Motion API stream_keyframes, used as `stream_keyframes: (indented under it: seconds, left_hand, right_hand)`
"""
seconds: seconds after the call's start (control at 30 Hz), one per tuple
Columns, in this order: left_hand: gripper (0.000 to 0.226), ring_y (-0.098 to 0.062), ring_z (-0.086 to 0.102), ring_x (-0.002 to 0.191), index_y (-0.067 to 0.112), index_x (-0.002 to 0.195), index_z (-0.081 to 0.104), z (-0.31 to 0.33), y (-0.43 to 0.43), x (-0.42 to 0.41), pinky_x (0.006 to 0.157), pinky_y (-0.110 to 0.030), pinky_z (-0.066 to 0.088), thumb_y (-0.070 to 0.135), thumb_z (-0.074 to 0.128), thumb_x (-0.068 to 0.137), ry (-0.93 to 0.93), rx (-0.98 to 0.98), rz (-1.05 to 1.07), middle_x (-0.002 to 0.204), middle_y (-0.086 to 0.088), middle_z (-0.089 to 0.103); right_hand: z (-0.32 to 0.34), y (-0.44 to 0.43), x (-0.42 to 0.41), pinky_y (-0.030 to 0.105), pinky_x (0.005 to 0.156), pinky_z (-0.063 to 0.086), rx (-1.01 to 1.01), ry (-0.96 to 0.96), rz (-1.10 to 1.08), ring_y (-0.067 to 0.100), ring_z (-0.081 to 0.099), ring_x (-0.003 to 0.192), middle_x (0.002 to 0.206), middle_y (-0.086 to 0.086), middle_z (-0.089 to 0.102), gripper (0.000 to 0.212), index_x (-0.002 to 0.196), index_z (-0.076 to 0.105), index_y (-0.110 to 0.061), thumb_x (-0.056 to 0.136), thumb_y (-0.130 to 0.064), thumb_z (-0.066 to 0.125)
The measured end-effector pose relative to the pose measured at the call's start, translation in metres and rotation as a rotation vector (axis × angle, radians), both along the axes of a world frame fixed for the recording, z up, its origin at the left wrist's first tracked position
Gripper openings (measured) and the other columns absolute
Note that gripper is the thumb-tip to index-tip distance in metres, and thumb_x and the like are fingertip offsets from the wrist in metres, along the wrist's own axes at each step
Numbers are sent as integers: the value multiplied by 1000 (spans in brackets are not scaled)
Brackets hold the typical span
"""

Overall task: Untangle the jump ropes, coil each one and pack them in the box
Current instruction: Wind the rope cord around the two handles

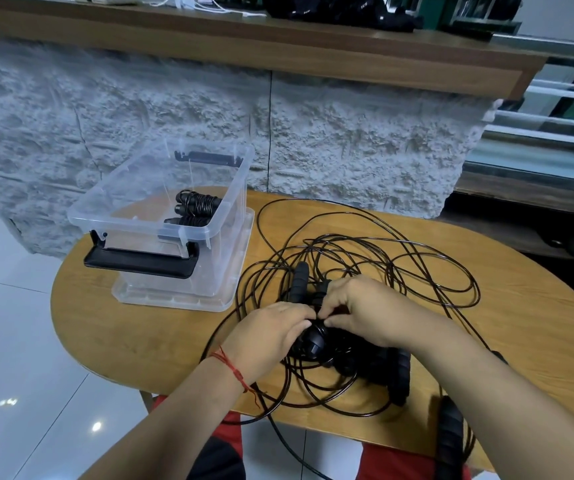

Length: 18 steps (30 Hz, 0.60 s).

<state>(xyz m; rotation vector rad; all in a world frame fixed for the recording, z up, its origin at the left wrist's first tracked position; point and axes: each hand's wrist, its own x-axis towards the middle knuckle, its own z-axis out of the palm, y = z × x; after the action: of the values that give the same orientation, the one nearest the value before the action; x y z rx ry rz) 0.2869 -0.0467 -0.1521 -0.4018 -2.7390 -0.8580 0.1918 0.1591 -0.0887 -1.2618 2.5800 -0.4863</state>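
Observation:
A tangle of thin black jump ropes point(365, 258) sprawls in loops over the wooden table point(161, 334). Black foam handles point(299, 278) stick out of the pile. My left hand point(271, 336) grips a black handle end near the table's front. My right hand point(358, 306) pinches the cord just above that handle. A clear plastic box point(133, 216) stands at the left of the table and holds a coiled black rope point(197, 207). One more black handle point(450, 441) hangs over the front edge on the right.
The box sits on its clear lid point(188, 299); a black latch handle point(143, 261) faces me. A rough grey stone wall point(347, 140) rises behind the table, under a wooden counter point(278, 46). White floor tiles lie at left. My red-clad knees are under the table edge.

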Motion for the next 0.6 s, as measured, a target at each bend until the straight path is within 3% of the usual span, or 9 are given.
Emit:
stream_keyframes:
  seconds: [0.1, 0.2, 0.3, 0.37, 0.43, 0.53, 0.6]
  left_hand:
    - [16, 4, 57, 101, 25, 112, 77, -2, 5, 0, 83, -3, 42, 28, 76, 96, -58, 261, 141, 107, 21, 64]
    - [9, -2, 61, 74, 31, 83, 77, -6, 17, 1, 68, -13, 48, 30, 82, 90, -171, 442, 270, 80, 11, 66]
    - [13, -1, 70, 79, 35, 84, 80, -7, 27, 5, 76, -21, 57, 26, 77, 94, -317, 608, 294, 81, 15, 76]
    - [17, 1, 71, 88, 39, 86, 79, -7, 33, 7, 85, -21, 57, 25, 76, 95, -380, 705, 372, 87, 17, 78]
    - [13, -6, 70, 96, 37, 92, 76, -5, 39, 8, 95, -30, 57, 26, 75, 97, -496, 812, 466, 96, 13, 76]
    - [14, -12, 64, 84, 28, 90, 72, 3, 43, 8, 94, -37, 56, 18, 71, 99, -638, 989, 529, 90, 2, 70]
    - [13, -20, 65, 80, 26, 87, 71, 6, 41, 10, 95, -44, 58, 21, 67, 98, -647, 969, 522, 80, 0, 68]
  right_hand:
    - [-1, 5, -5, 26, 93, 47, -80, -180, -64, 0, 62, 97, 96, -14, 70, 9, 97, 83, -32, 90, -26, 84]
    - [-6, 12, -3, 26, 91, 53, -197, -259, -144, 4, 68, 93, 94, -12, 72, 10, 94, 84, -30, 88, -22, 86]
    - [-15, 16, 5, 33, 93, 56, -275, -261, -189, 5, 69, 93, 95, -12, 71, 11, 92, 83, -33, 88, -23, 86]
    - [-21, 15, 9, 35, 92, 56, -306, -223, -196, 6, 68, 93, 94, -12, 70, 11, 92, 83, -33, 88, -23, 86]
    - [-25, 11, 12, 36, 92, 55, -297, -164, -190, 6, 67, 93, 93, -13, 68, 10, 95, 84, -32, 89, -24, 85]
    - [-30, 6, 14, 38, 92, 53, -276, -51, -159, 1, 61, 95, 94, -19, 64, 12, 101, 83, -35, 90, -30, 83]
    - [-27, 5, 18, 35, 91, 47, -236, 57, -78, 0, 50, 103, 101, -23, 58, 19, 112, 78, -38, 93, -36, 78]
